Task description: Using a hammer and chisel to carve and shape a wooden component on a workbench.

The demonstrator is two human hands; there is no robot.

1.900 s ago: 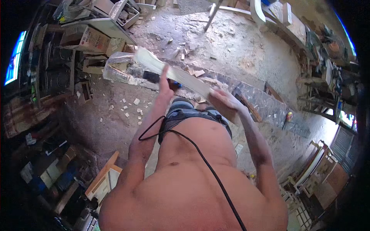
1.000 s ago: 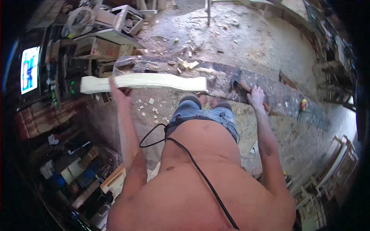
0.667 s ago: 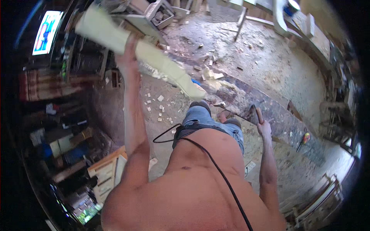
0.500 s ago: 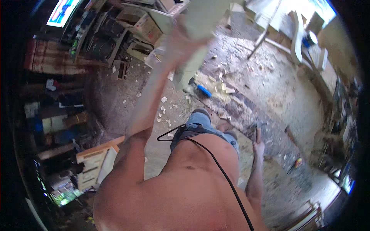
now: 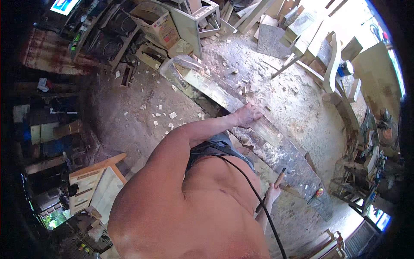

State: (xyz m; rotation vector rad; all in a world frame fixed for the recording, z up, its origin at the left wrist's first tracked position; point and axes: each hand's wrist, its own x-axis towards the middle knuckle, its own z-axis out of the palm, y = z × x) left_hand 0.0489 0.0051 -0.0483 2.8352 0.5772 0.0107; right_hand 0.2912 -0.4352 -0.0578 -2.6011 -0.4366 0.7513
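While the left hand point(image 5: 246, 115) lies flat on the plank point(image 5: 241, 113), fingers loosely spread, probably to steady it on the bench point(image 5: 297, 166), the right hand point(image 5: 271, 193) hangs low, fingers wrapped round a wood-handled tool point(image 5: 279, 177), likely parked clear.

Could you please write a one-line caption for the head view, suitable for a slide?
Left hand resting on a long pale board in a chip-strewn workshop, right hand holding a wooden-handled tool.
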